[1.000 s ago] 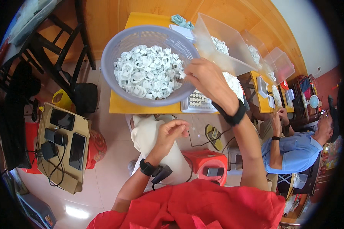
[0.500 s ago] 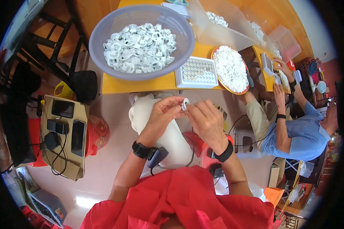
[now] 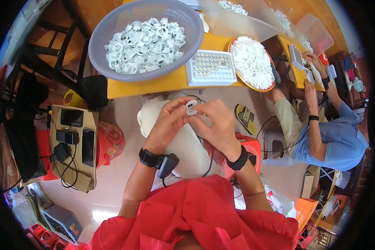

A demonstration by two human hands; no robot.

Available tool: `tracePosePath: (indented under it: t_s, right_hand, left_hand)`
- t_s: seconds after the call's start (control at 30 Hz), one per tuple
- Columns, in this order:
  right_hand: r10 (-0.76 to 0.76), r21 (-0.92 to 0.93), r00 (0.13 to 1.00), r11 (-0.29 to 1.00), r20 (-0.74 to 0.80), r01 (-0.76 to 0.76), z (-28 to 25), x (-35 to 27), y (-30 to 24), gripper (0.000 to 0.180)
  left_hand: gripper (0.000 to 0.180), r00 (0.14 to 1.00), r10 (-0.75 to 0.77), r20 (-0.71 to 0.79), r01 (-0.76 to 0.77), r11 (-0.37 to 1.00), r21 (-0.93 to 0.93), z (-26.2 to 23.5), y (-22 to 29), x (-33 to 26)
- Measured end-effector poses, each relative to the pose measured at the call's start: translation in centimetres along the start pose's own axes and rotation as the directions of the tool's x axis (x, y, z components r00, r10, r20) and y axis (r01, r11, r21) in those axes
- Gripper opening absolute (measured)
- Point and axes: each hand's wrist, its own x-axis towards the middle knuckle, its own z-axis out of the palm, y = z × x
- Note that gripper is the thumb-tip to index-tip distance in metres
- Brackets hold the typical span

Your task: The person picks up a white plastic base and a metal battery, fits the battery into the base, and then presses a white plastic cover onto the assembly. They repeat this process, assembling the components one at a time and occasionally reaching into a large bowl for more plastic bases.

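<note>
Pinching a small white plastic ring point(image 3: 191, 107) between the fingertips of both hands, a person in red works below a yellow table point(image 3: 162, 83). The left hand point(image 3: 167, 123) and right hand point(image 3: 216, 125) clamp the piece together. Above sit a lavender basin point(image 3: 112, 25) of white parts, a white tray point(image 3: 211, 68) and a round orange-rimmed plate point(image 3: 254, 85).
</note>
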Motion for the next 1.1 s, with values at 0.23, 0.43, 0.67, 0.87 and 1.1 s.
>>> tracePosePath:
  t_s: [0.23, 0.43, 0.67, 0.87, 1.1]
  right_hand:
    - [0.364, 0.180, 0.931, 0.918, -0.026, -0.354, -0.6, -0.1, -0.9, 0.033]
    - [0.305, 0.110, 0.952, 0.947, -0.023, -0.300, 0.3, 0.2, -1.1, 0.037]
    - [0.207, 0.016, 0.977, 0.978, 0.047, -0.208, -0.2, 0.7, -1.1, 0.036]
    - [0.152, -0.009, 0.983, 0.988, 0.100, -0.152, -0.8, 0.8, -1.1, 0.038]
    - [0.234, 0.135, 0.972, 0.963, 0.022, -0.234, -1.5, 1.4, -0.1, 0.028]
  left_hand:
    - [0.033, 0.999, -0.031, 0.007, 0.031, 0.999, -0.045, 0.6, 0.4, 0.0]
    - [0.032, 0.999, -0.037, -0.010, 0.038, 0.999, 0.011, 0.2, 0.4, 0.0]
    - [0.031, 1.000, -0.020, -0.011, 0.020, 0.999, -0.046, 0.6, 0.4, 0.1]
    - [0.028, 0.998, -0.043, 0.048, 0.046, 0.998, -0.050, 0.1, -0.1, 0.4]
    - [0.026, 0.998, -0.048, -0.048, 0.050, 0.998, 0.029, -0.3, 0.1, 0.1]
